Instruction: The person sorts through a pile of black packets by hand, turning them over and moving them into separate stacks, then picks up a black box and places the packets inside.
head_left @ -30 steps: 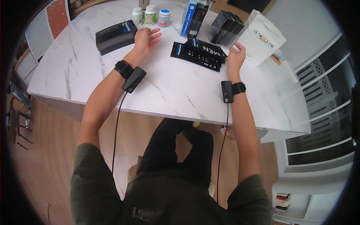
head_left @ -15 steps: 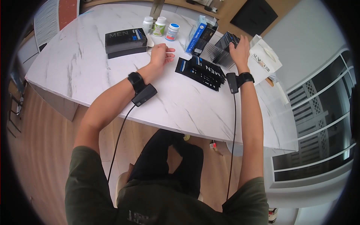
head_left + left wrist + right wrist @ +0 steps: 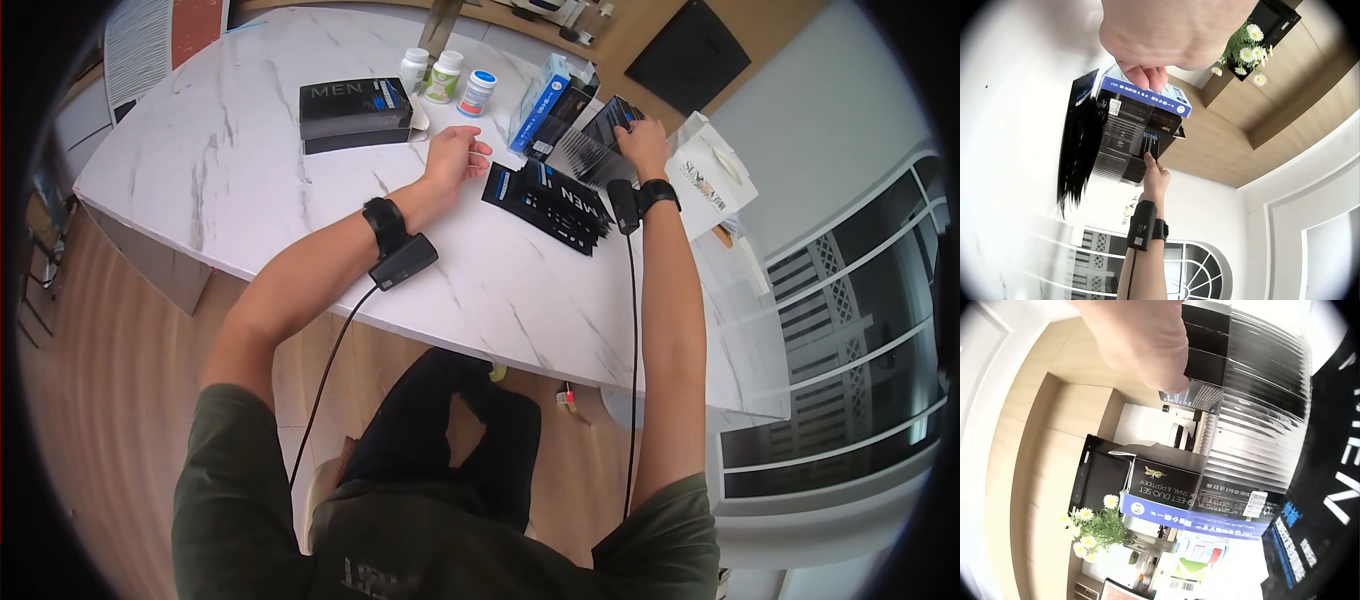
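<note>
My right hand [image 3: 645, 145] reaches into a clear ribbed organizer [image 3: 580, 158] and pinches the top of a small black box [image 3: 612, 122] standing in it. The thumb lies on the box's near face in the left wrist view, where the box [image 3: 1149, 144] shows blue print. My left hand [image 3: 455, 160] hovers over the table with fingers loosely curled and nothing in them. Between the hands lies a fanned pile of black "MEN" sachets [image 3: 550, 205]. Left of my left hand, a black "MEN" carton [image 3: 355, 115] has its end flap out.
Three small bottles, including a blue-capped one [image 3: 478, 92], stand behind the left hand. A blue-and-white box [image 3: 540, 105] occupies the organizer's left end. Beside its right end stands a white paper bag [image 3: 712, 170]. The marble-patterned table [image 3: 400, 310] has its front edge near my lap.
My right hand has moved from beside the sachets up to the organizer and taken hold of a black box in it. My left hand has drifted away from the carton toward the sachets.
</note>
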The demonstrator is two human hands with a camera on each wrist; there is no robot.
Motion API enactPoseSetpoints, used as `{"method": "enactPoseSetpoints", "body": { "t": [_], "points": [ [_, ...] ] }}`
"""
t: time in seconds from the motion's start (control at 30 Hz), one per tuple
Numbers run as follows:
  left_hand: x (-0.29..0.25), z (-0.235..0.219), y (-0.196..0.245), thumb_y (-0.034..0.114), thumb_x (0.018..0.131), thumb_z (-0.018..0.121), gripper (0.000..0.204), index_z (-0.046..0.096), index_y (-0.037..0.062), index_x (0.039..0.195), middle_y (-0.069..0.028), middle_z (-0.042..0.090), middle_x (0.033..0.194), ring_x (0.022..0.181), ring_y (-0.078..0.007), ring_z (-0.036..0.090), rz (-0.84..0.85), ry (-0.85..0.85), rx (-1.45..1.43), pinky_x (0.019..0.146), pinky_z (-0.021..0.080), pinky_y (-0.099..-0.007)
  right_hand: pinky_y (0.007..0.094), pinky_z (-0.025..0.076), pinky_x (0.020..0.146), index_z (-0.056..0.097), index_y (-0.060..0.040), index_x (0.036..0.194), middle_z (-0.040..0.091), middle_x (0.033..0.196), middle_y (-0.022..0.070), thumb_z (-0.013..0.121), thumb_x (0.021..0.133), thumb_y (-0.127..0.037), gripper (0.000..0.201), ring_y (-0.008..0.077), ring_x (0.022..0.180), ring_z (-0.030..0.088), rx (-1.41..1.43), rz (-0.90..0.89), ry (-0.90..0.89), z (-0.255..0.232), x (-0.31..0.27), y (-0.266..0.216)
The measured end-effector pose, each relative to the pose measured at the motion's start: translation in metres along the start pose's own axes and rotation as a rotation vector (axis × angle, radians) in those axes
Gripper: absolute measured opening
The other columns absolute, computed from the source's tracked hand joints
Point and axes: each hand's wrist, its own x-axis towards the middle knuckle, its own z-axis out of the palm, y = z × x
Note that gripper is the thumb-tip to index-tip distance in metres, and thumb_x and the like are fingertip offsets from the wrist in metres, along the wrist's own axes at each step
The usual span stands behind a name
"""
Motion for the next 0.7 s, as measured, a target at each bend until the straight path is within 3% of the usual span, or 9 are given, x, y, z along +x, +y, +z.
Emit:
{"method": "enactPoseSetpoints", "body": {
  "t": [0.07,0.2,0.3,0.4,0.5,0.53,0.57,0.63,0.7],
  "points": [
    [-0.001,-0.001,0.0,0.008,0.089,0.04,0.029,0.046,0.0014,0.116,-0.0073,0.059,0.085,0.062,-0.0106,0.054,0.0,-0.008,0.004,0.056,0.047,-0.0246,0.0507,0.035,0.1,0.071,-0.0087,0.097,0.051,0.13,0.0167,0.063,0.08,-0.033,0.031,0.0315,0.122,0.045,0.086,0.004,0.055,-0.001,0.0,0.001],
    [-0.004,0.002,0.0,0.01,0.09,0.04,0.025,0.049,0.0026,0.113,-0.0053,0.058,0.082,0.062,-0.0095,0.053,0.004,-0.012,0.016,0.057,0.046,-0.0243,0.0399,0.044,0.092,0.071,-0.0023,0.086,0.058,0.119,0.0207,0.063,0.078,-0.029,0.029,0.0372,0.106,0.055,0.131,-0.208,0.533,-0.012,0.009,0.008],
    [-0.003,0.003,-0.002,0.009,0.09,0.04,0.024,0.05,0.0022,0.11,-0.006,0.058,0.08,0.059,-0.0107,0.054,-0.007,-0.061,0.012,0.054,0.046,-0.0249,0.0403,0.045,0.09,0.069,0.0017,0.083,0.06,0.114,0.0227,0.065,0.077,-0.029,0.031,0.0373,0.1,0.059,0.321,-0.202,0.769,-0.05,0.004,0.01],
    [-0.008,0.007,-0.004,0.011,0.09,0.041,0.023,0.052,0.0032,0.109,-0.0039,0.058,0.079,0.06,-0.0096,0.053,-0.007,-0.133,0.032,0.056,0.046,-0.0249,0.0388,0.049,0.085,0.066,0.0033,0.082,0.065,0.104,0.0191,0.064,0.082,-0.023,0.027,0.0315,0.089,0.063,0.66,0.001,0.835,-0.072,-0.011,0.019],
    [-0.013,0.01,-0.007,0.012,0.09,0.042,0.024,0.052,0.0037,0.111,-0.0028,0.058,0.08,0.064,-0.0088,0.053,-0.052,-0.266,0.044,0.059,0.046,-0.0247,0.036,0.053,0.079,0.063,0.001,0.087,0.065,0.096,0.0124,0.061,0.088,-0.016,0.017,0.0225,0.084,0.064,1.775,0.231,0.564,-0.083,-0.054,-0.004],
    [-0.014,0.012,-0.008,0.012,0.09,0.043,0.025,0.051,0.0036,0.112,-0.0029,0.058,0.081,0.064,-0.0088,0.054,-0.071,-0.323,0.041,0.06,0.047,-0.0247,0.0342,0.055,0.076,0.059,-0.001,0.094,0.064,0.091,0.0078,0.058,0.09,-0.012,0.012,0.0181,0.082,0.064,1.935,0.268,0.452,-0.081,-0.067,-0.008],
    [-0.016,0.015,-0.007,0.014,0.091,0.045,0.026,0.051,0.0033,0.114,-0.0044,0.06,0.085,0.069,-0.01,0.056,-0.086,-0.382,0.078,0.062,0.048,-0.025,0.0353,0.055,0.075,0.059,-0.0004,0.095,0.064,0.093,0.0086,0.061,0.089,-0.012,0.013,0.0192,0.083,0.064,2.079,0.232,0.376,-0.069,-0.078,-0.011],
    [-0.024,0.021,-0.005,0.018,0.092,0.048,0.029,0.05,0.0028,0.118,-0.0075,0.062,0.092,0.079,-0.0122,0.06,-0.112,-0.496,0.151,0.066,0.051,-0.0256,0.0352,0.055,0.076,0.058,-0.0016,0.097,0.063,0.097,0.0084,0.06,0.09,-0.013,0.014,0.019,0.086,0.063,2.131,0.24,0.266,-0.042,-0.104,-0.025],
    [-0.038,0.031,-0.007,0.024,0.093,0.052,0.035,0.049,0.0025,0.12,-0.0108,0.062,0.102,0.09,-0.0155,0.061,-0.018,-0.579,0.168,0.072,0.052,-0.0272,0.0348,0.054,0.078,0.057,-0.0023,0.098,0.062,0.097,0.0076,0.059,0.091,-0.013,0.013,0.0188,0.088,0.062,2.192,0.325,0.157,-0.012,-0.128,-0.046]
  ]
}}
